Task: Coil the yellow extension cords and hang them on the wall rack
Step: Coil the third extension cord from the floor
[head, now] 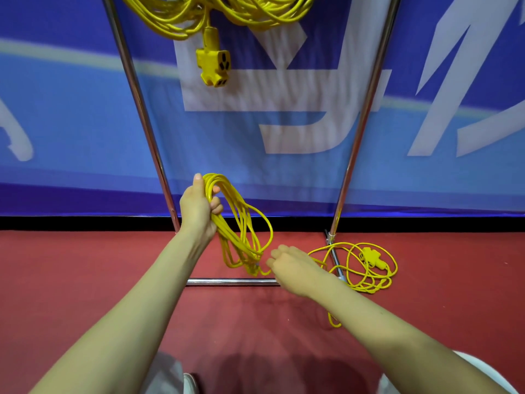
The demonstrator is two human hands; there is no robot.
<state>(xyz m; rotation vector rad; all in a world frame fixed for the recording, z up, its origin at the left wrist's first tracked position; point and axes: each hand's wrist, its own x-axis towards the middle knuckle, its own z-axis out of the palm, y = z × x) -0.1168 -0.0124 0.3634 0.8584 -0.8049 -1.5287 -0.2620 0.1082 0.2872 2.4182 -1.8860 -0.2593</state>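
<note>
Nothing legible: the blue banner [85, 123] bears only large white strokes, cropped beyond reading.

A left hand [199, 207] grips a coiled yellow extension cord [241, 231] beside a metal rack [227, 281]. The right hand [292, 268] holds its loose tail [368, 255]

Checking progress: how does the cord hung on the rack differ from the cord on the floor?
The hung cord is bundled in tight loops, its socket block dangling. The floor cord sprawls in loose loops, its outlet head lying on the floor. Both are yellow.
</note>
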